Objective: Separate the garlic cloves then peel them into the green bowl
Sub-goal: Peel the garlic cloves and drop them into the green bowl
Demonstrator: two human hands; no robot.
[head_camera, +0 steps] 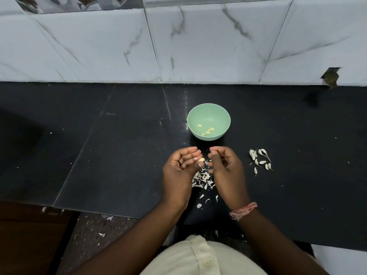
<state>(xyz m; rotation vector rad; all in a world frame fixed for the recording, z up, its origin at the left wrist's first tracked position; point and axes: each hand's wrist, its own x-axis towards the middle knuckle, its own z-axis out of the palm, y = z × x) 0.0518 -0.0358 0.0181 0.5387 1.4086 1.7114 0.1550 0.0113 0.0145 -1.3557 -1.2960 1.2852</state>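
1. I see the black table (123, 147).
2. My left hand (181, 169) pinches a peeled garlic clove (201, 159); my right hand (224, 167) hangs loosely curled, holding nothing.
3. The green bowl (209, 118) holds peeled cloves (207, 131).
4. Unpeeled cloves (259, 160) lie right; skins (202, 178) lie below the hands.

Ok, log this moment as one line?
left hand: pinching peeled clove | right hand: empty | green bowl: some peeled | unpeeled cloves: remain on counter

The peel scraps (202, 178) lie partly hidden under both hands; the peeled cloves (206, 131) in the bowl — too small to count surely.
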